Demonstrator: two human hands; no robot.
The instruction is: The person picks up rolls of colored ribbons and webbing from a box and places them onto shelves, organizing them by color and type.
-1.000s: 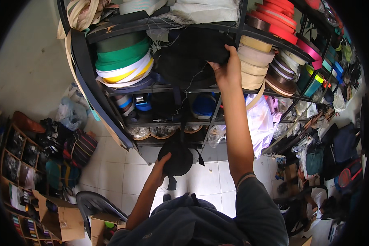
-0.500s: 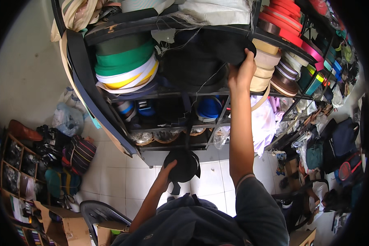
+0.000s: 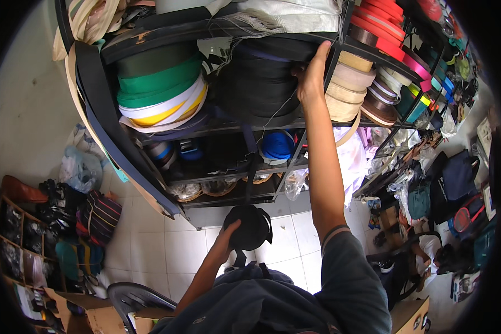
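white tiled floor (image 3: 150, 245), black metal rack (image 3: 170, 42) crammed with webbing. so, left hand (image 3: 222, 245): thumb across the face of a small roll of black webbing (image 3: 250, 228), clutching it, other fingers mostly hidden. that roll's well below the stack of big black rolls (image 3: 256, 92) on the rack. right hand (image 3: 313, 75) is up at the stack's right end, fingers against it, honestly can't tell if they're gripping. left of the stack: green rolls (image 3: 160, 86) over white and yellow ones. right of it: beige rolls (image 3: 348, 86), then red rolls (image 3: 378, 28) further up. below it, a blue roll (image 3: 278, 146).
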